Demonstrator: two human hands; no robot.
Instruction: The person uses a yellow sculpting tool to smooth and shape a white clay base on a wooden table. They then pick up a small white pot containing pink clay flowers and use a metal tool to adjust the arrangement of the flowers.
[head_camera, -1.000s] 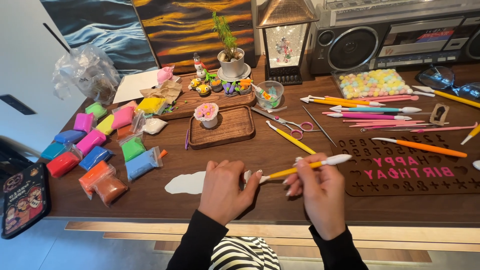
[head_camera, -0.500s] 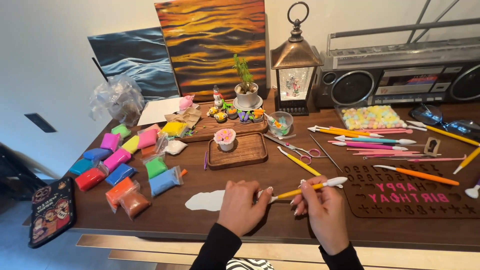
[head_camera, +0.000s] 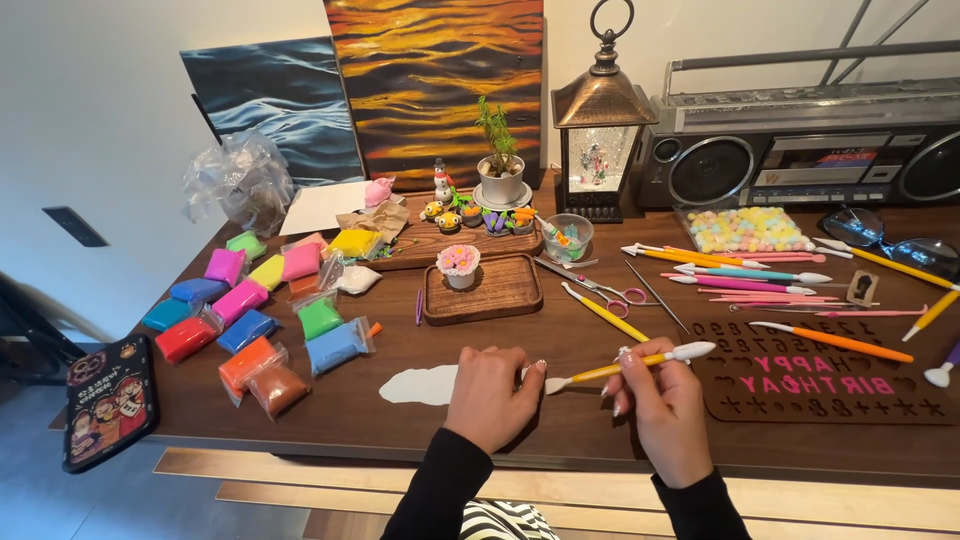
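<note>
My right hand (head_camera: 662, 405) grips a yellow modelling tool (head_camera: 630, 366) with white tips, held nearly level over the brown table (head_camera: 560, 430). Its left tip reaches my left hand (head_camera: 492, 395), which is curled with the fingers closed; whether it pinches a bit of clay is hidden. A flat piece of white clay (head_camera: 420, 385) lies just left of that hand. Both sleeves are black.
Bags of coloured clay (head_camera: 250, 310) lie at the left. A wooden tray (head_camera: 495, 290) carries a small clay cupcake (head_camera: 459, 264). More sculpting tools (head_camera: 750, 275), scissors (head_camera: 600, 288) and a brown letter mould (head_camera: 830, 375) lie at the right. Behind stand a lantern (head_camera: 603, 130), a radio (head_camera: 810, 150) and two paintings.
The view has tilted up and drawn back, showing more of the wall and the paintings. Both hands stay together at the table's front edge with the yellow tool between them.
</note>
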